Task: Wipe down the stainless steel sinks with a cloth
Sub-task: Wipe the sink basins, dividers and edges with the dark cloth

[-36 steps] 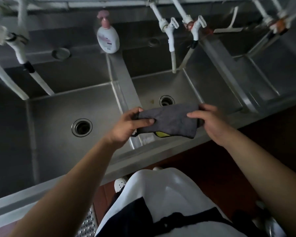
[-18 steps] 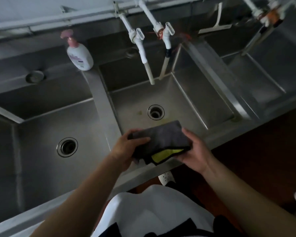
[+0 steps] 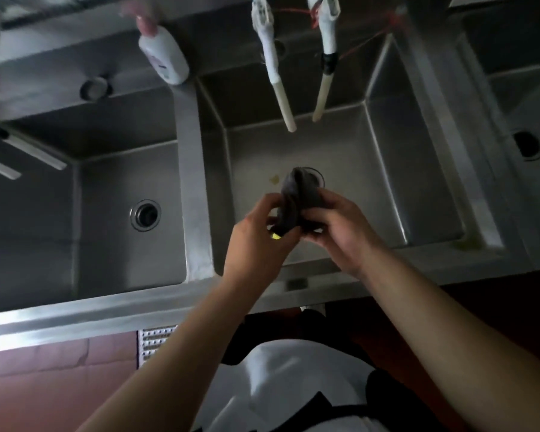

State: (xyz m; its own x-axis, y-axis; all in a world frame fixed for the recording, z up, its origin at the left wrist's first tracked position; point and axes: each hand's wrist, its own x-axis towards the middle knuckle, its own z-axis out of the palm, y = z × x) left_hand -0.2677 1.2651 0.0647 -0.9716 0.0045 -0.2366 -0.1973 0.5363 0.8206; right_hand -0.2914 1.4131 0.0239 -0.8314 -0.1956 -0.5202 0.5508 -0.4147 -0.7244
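Both hands hold the bunched grey cloth (image 3: 296, 202) above the middle sink (image 3: 387, 169); the left hand (image 3: 256, 241) has its fingers curled round the lower end, and the right hand (image 3: 340, 226) pinches the other side. The cloth hangs over the drain (image 3: 317, 179), well apart from the basin walls; the two taps (image 3: 278, 85) hang beyond it.

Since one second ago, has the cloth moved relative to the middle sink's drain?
Yes. The cloth, gripped by both hands, has moved forward over the middle sink and now partly covers its drain; earlier it sat nearer the front rim.
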